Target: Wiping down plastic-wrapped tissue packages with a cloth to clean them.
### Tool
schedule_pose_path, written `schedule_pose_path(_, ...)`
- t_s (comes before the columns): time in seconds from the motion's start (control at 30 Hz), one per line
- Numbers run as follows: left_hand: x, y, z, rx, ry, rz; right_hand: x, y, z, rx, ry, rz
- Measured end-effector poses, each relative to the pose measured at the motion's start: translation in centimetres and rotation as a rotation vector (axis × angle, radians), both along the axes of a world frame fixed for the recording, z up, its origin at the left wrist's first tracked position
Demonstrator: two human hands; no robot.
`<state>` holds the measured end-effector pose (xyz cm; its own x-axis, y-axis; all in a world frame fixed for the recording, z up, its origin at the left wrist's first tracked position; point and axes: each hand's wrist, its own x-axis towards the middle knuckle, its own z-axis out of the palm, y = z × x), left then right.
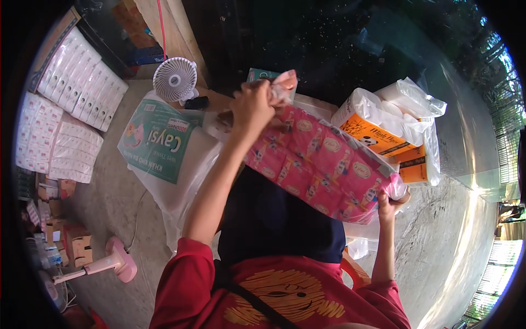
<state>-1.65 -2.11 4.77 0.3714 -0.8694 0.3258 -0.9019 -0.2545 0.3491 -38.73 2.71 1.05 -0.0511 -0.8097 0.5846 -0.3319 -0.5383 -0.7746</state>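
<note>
A long pink printed plastic pack (320, 164), filled with several wrapped bundles, lies slantwise across my lap. My left hand (255, 107) is closed on a bunched end of plastic (284, 86) at the pack's far left; whether that end belongs to the pack is hard to tell. With my right hand (392, 202) I grip the clear plastic corner at the pack's near right end, fingers wrapped round it. Left of my left forearm lies a large clear plastic bag (189, 164) with a green printed panel (156, 137).
A small white fan (174, 80) stands at the far left by a dark object (197, 103). Orange-and-white packs in clear plastic (378, 131) stand beyond the pink pack. White packs (82, 82) are stacked at left, above cardboard boxes (81, 249). A pink fan base (121, 260) rests on the floor.
</note>
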Motion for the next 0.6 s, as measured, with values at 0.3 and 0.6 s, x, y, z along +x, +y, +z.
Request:
schedule_pose_path(0.3, -13.2, 7.1, -0.2, -0.158, 0.314, -0.700, 0.3, -1.7, -1.1, 0.181, -0.314, 0.026)
schedule_pose_path(0.6, -0.6, -0.9, -9.3, 0.107, 0.106, 0.023, -1.4, -1.6, -6.8, 0.881, -0.921, 0.091)
